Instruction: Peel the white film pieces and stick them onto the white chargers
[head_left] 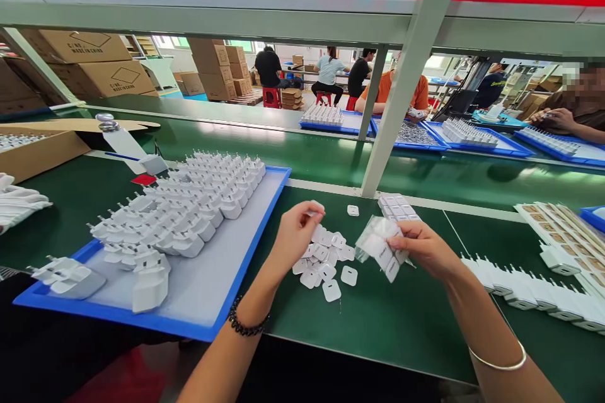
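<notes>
clock directions run from the middle of the view. at nine o'clock, a co-worker's white-gloved hand [19,203] shows at the edge, below an open cardboard box [51,154]. at eight o'clock, a blue-rimmed tray [208,286] bears rows of white two-pin plug chargers [189,242], prongs mostly up. at six o'clock, the person's left hand [301,228], a dark beaded bracelet [246,321] on its wrist, pinches what looks like one small white square cover [316,206] between thumb and fingers. just below it, towards five o'clock, lies a loose pile of white covers [326,258] on the green worktop [378,321]. one loose cover [352,210] sits alone at four o'clock. farther out at four o'clock, the right hand [418,244] grips a white sheet of square pieces [388,261] together with clear plastic film [368,236]; a similar stack [398,204] lies just behind. nearly at four o'clock, by the right edge, stands a row of plug chargers [534,295], and above it lie sheets with brown squares [553,230].
</notes>
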Available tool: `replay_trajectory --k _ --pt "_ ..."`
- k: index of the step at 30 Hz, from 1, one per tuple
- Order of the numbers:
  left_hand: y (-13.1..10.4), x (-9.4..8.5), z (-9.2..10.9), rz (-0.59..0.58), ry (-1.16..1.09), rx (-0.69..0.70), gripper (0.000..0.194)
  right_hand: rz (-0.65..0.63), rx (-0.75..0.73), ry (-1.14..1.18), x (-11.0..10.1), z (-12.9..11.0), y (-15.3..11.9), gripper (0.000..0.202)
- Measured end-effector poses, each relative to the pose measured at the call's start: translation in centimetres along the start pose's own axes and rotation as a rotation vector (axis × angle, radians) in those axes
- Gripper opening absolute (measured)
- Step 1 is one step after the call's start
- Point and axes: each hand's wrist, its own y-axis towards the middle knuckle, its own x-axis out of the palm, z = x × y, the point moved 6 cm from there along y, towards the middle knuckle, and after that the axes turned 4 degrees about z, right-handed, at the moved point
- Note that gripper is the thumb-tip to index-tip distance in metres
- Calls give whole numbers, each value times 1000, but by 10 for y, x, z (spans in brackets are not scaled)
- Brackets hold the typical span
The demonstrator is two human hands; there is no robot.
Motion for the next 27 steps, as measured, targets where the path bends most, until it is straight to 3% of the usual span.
replay_trajectory --k 4,8,13,18,23,27 --pt "-8 17 1 -178 266 40 19 65 36 23 -5 8 8 29" --pt "-11 25 -2 -248 398 55 9 72 25 12 3 12 14 32" --pt "-12 26 15 -236 364 162 22 139 -6 -23 11 12 16 36" --pt "-25 38 39 -261 192 460 33 174 -57 -39 22 15 18 37" --pt "-22 39 26 -222 243 429 30 4 -40 27 36 17 17 41" --pt "-22 43 21 -269 385 428 37 39 -34 38 36 19 19 30"
